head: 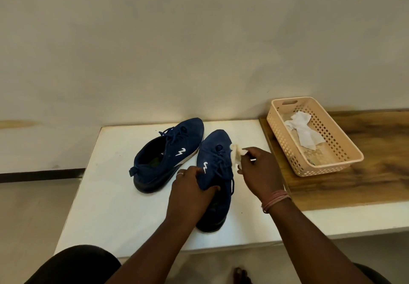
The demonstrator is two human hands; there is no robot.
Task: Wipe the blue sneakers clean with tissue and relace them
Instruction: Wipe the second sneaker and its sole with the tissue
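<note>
- The far sneaker [167, 154] lies on the white counter [106, 206], laced, its toe pointing away from me.
- My left hand [190, 192] grips the near sneaker [215, 157] at its collar, fingers [211, 189] curled over the edge, a ring [180, 173] on one of them.
- My right hand [257, 172] pinches a crumpled tissue [236, 156] against that sneaker's right side, near the laces; bangles [276, 199] circle my wrist.
- A peach basket [345, 157] sits on the wooden surface [376, 151] to the right, holding another tissue [304, 132].

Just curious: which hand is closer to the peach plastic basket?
Right. The right hand, pinching tissue, is just left of the peach plastic basket; the left hand grips the sneaker farther away.
</note>
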